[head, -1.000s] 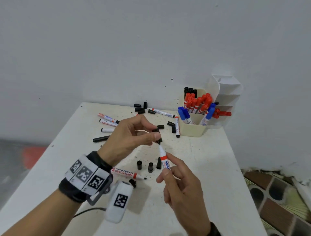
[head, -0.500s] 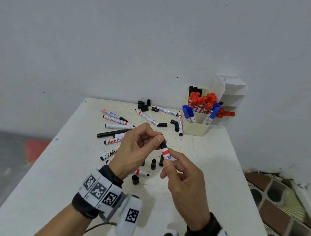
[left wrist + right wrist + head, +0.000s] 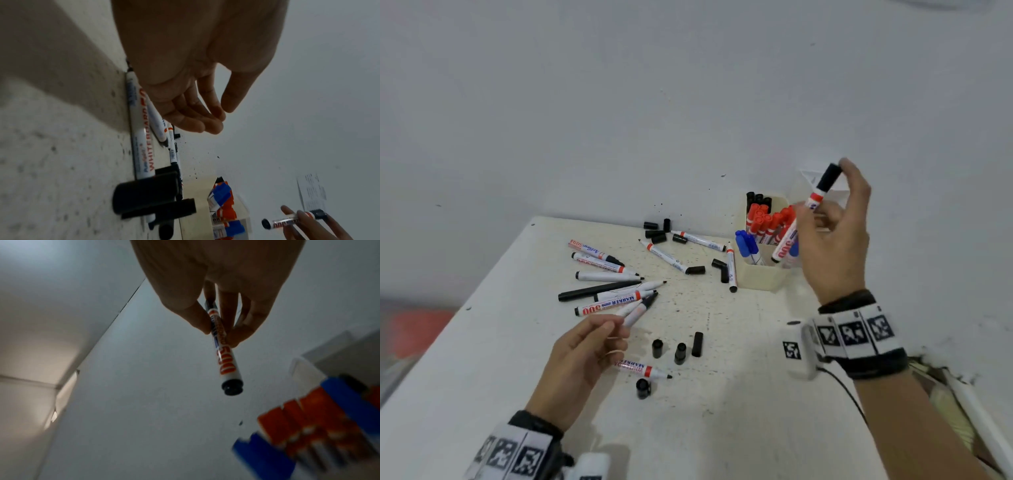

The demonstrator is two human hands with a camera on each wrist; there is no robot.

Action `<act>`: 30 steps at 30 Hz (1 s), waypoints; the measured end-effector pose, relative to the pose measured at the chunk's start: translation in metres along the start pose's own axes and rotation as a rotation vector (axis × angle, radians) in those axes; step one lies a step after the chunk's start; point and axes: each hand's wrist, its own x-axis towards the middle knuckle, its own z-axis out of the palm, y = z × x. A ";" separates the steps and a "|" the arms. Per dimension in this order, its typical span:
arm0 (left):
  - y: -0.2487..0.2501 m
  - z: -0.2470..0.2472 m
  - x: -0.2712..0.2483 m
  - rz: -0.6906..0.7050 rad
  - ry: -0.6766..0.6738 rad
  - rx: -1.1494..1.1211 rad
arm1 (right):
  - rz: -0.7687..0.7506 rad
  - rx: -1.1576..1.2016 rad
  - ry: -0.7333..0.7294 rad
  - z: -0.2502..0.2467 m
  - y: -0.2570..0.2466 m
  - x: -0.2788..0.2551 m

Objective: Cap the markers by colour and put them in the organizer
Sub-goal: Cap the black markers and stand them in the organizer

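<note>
Up by the wall, the right hand [image 3: 832, 236] pinches a white black-capped whiteboard marker [image 3: 804, 214] between thumb and fingertips, tilted cap-up just above the cream plastic organizer [image 3: 760, 279], whose far white tiers sit mostly hidden behind that hand. Only the right wrist view shows the marker's black butt end [image 3: 232, 388] hanging free over blurred red and blue caps, the grip itself in shadow. Lower down, the left hand [image 3: 582, 359] hovers loosely open and holds nothing, fingertips near the uncapped white markers [image 3: 616, 301] on the speckled white table [image 3: 722, 428]; its wrist view smears the loose black caps [image 3: 144, 199] into dark blocks.
</note>
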 end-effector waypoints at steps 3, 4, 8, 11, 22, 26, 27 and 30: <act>-0.003 -0.007 -0.001 -0.069 -0.058 -0.122 | -0.057 -0.124 0.117 0.010 0.007 0.049; -0.004 -0.008 -0.001 -0.099 -0.069 -0.182 | -0.091 -0.168 0.127 0.014 0.012 0.062; -0.015 -0.010 -0.003 -0.197 -0.015 -0.471 | -0.128 -0.384 0.043 0.031 0.045 0.092; -0.018 -0.012 -0.004 -0.211 0.001 -0.592 | -0.016 -0.568 -0.077 0.044 0.065 0.097; -0.022 -0.013 0.000 -0.212 0.009 -0.539 | -0.006 -1.018 -0.418 0.060 0.080 0.103; -0.023 -0.013 0.000 -0.205 0.006 -0.536 | -0.201 -0.802 -0.232 0.054 0.054 0.081; -0.023 -0.013 0.000 -0.203 0.008 -0.534 | -0.228 -0.712 -0.197 0.053 0.045 0.068; -0.023 -0.013 -0.001 -0.194 0.009 -0.523 | -0.234 -0.442 -0.209 0.050 0.027 0.016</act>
